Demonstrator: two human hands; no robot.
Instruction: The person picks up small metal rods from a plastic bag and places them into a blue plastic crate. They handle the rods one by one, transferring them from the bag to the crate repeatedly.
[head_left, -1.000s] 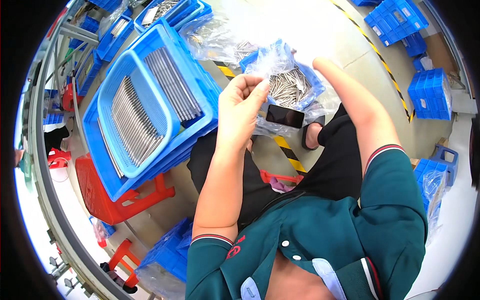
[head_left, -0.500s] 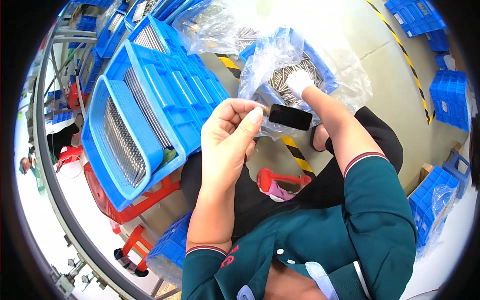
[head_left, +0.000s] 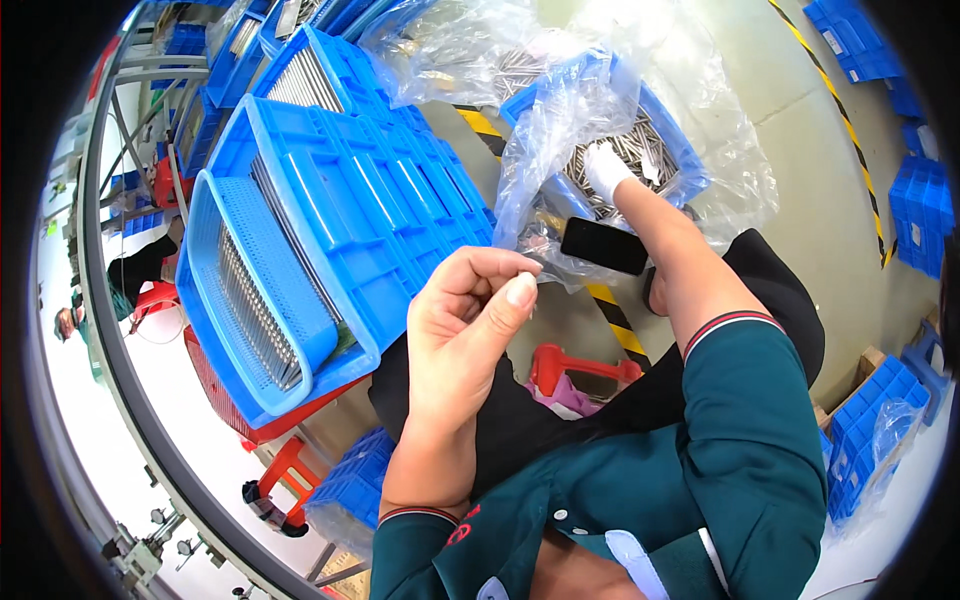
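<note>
My bare left hand (head_left: 455,335) is raised above my lap, beside the blue crates. Its thumb and forefinger are pinched together; whatever lies between them, if anything, is too small to make out. My right hand (head_left: 606,172), in a white glove, reaches into a blue bin (head_left: 685,140) lined with clear plastic. Loose thin metal pins (head_left: 640,150) lie around its fingers, and the fingertips are hidden among them. A flat black rectangular slab (head_left: 604,246) appears just in front of the bin, between my two hands.
At left, a light-blue perforated basket (head_left: 312,340) with rows of metal rods rests in a blue crate (head_left: 330,190). A red stool (head_left: 547,368) stands between my legs. Yellow-black tape (head_left: 618,322) marks the floor. More blue crates (head_left: 920,215) stand at right.
My left hand has drawn back toward me, away from the black slab, with its fingers still pinched. My right hand stays in the bin of pins. The whole view has shifted slightly.
</note>
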